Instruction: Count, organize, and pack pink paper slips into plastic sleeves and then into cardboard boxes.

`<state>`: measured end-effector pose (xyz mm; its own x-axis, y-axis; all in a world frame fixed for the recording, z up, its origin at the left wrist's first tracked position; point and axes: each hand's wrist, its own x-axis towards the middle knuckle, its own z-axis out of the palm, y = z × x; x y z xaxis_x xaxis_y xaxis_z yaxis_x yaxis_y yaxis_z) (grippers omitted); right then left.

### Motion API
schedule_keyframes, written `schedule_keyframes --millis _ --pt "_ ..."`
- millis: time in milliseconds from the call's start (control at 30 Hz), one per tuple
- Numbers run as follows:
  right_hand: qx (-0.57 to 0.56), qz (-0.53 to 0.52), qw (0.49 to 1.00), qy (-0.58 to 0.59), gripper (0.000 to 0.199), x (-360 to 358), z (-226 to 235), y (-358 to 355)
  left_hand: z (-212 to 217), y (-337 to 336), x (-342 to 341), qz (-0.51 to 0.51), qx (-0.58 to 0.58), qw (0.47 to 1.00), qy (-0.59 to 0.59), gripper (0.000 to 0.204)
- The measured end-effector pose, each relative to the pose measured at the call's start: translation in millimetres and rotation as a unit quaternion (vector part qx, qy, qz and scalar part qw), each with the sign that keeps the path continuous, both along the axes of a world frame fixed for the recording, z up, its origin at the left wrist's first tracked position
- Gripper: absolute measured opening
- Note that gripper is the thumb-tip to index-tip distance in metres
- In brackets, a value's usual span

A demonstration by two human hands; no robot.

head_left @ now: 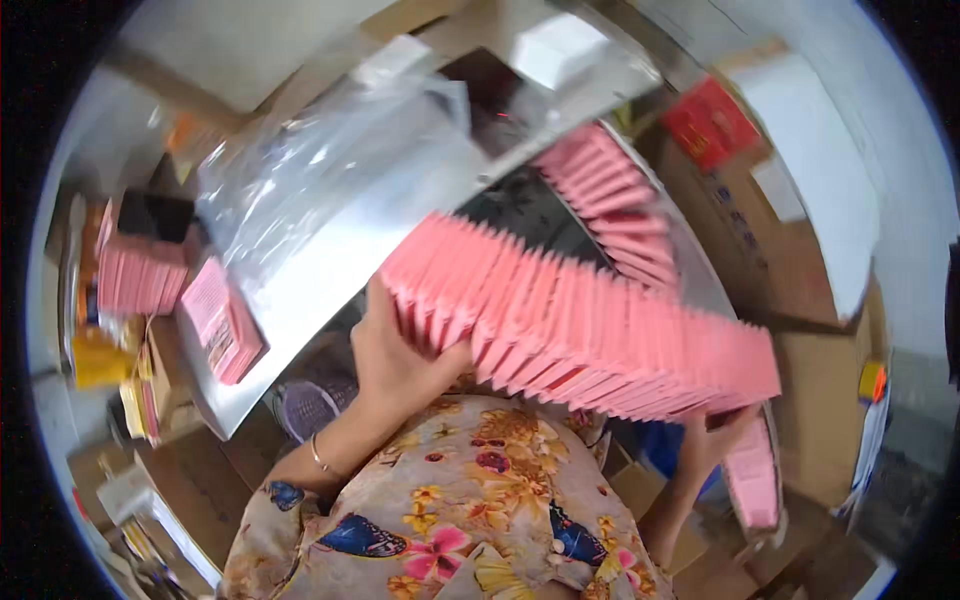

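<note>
A long row of thin pink packets (570, 325), pressed side by side, spans the space in front of my body between both hands. My left hand (392, 352) clasps its left end, thumb on the near side and the other fingers partly hidden behind. At the lower right end, my right hand (712, 440) supports the row from below; most of its fingers are covered by the packets. Just beyond the row, more pink packets (615, 210) lie in a line in a narrow channel. Another pink bundle (752, 475) shows below my right hand's end.
A shiny metal table (320, 300) on the left carries clear plastic film (330, 170) and a small pink stack (222, 325). Farther left, a dark phone (155, 215) tops a taller pink stack (142, 275). Cardboard cartons (815, 400) and a red box (712, 122) stand right.
</note>
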<state>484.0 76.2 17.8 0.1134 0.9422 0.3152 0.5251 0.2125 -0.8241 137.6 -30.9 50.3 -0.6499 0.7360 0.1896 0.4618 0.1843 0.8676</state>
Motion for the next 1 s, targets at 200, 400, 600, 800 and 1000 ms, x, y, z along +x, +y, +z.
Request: schedule_keyframes --millis 200,400,600,800,1000 --pt "-0.067 0.248 0.966 -0.028 0.089 -112 21 47 2 -71 -42 0.196 -0.005 0.98 -0.041 0.075" --pt "-0.112 0.304 0.944 -0.057 0.085 -180 53 65 9 -90 -67 0.258 -0.074 0.963 -0.038 0.07" --pt "-0.103 0.348 0.911 -0.197 0.085 -239 59 85 6 -98 -89 0.285 -0.105 0.95 -0.068 0.079" --pt "-0.154 0.372 0.878 -0.258 0.082 -285 78 83 -16 -103 -100 0.282 -0.074 0.956 -0.042 0.079" --pt "-0.076 0.446 0.834 -0.315 0.089 -301 71 105 -22 -114 -109 0.278 -0.165 0.946 0.03 0.091"
